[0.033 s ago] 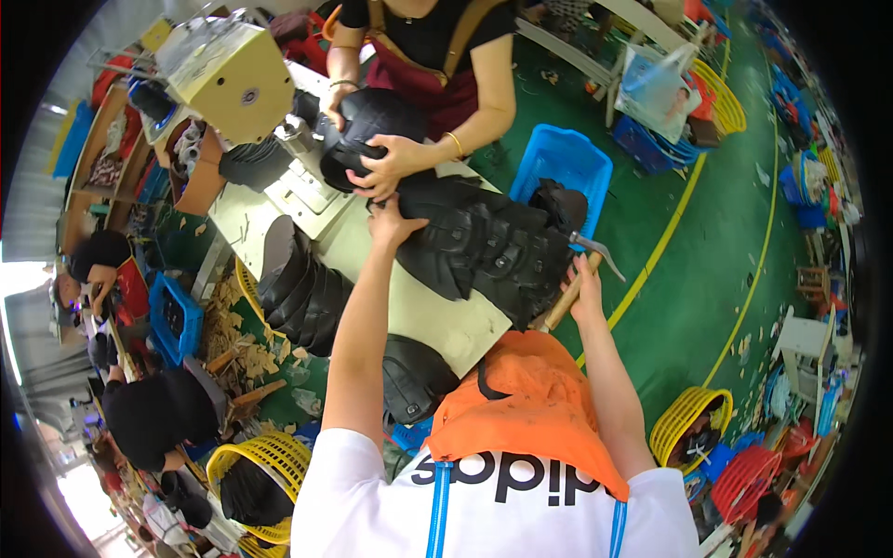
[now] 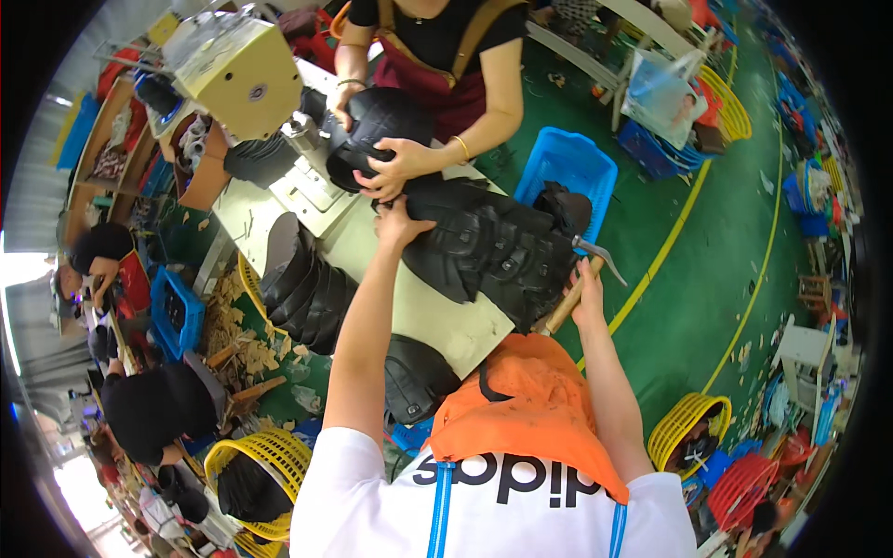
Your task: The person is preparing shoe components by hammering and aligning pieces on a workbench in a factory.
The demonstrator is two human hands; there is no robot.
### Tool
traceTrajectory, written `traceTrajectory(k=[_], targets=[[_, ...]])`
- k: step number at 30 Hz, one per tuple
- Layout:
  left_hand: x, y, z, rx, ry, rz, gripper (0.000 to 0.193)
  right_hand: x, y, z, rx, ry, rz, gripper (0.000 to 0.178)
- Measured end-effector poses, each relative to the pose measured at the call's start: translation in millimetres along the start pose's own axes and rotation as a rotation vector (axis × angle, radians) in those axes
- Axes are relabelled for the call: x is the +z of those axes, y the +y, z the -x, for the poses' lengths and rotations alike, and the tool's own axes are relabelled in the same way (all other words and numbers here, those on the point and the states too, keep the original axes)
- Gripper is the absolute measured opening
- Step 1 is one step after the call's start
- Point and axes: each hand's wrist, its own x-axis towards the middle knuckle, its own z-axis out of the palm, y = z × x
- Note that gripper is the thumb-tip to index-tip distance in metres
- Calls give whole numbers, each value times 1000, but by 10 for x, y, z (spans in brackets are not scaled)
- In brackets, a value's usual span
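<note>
My left hand point(image 2: 402, 224) lies at the near-left edge of a pile of black leather-like shoe pieces point(image 2: 479, 242), its thumb spread apart. Just beyond its fingertips, a co-worker's hands point(image 2: 395, 167) hold a rounded black piece point(image 2: 386, 126). At the pile's right end, my right hand point(image 2: 588, 296) is closed round the wooden handle of a hammer point(image 2: 562, 309). The hammer's curved metal head points away to the right. The pile spreads over a pale worktable point(image 2: 437, 325).
A cream machine point(image 2: 237, 84) stands at the table's far left. Stacked black pieces point(image 2: 307, 288) lie along the left edge, another black stack point(image 2: 414, 381) near my apron point(image 2: 526, 409). Beyond the right end sits a blue basket point(image 2: 567, 167); a yellow basket point(image 2: 688, 428) stands right.
The whole view has shifted very slightly. My hands stay at the pile and on the hammer; the co-worker still holds the black piece.
</note>
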Motion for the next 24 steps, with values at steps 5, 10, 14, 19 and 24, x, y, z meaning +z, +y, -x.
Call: traceTrajectory(k=[5,10,14,19,24], targets=[[101,43,145,-20,-125,190,95,57,92,-135,-151,-11,108,49],[263,234,331,11,-135,293,92,104,124,-68,-291,-44,256,45],[276,454,426,72,-223,295,90,236,233,174,-339,-94,377,50],[239,276,313,174,-230,348,88,360,249,466,94,-142,-42,55],[324,136,459,348,-49,359,87,334,181,786,164,-57,257,49]])
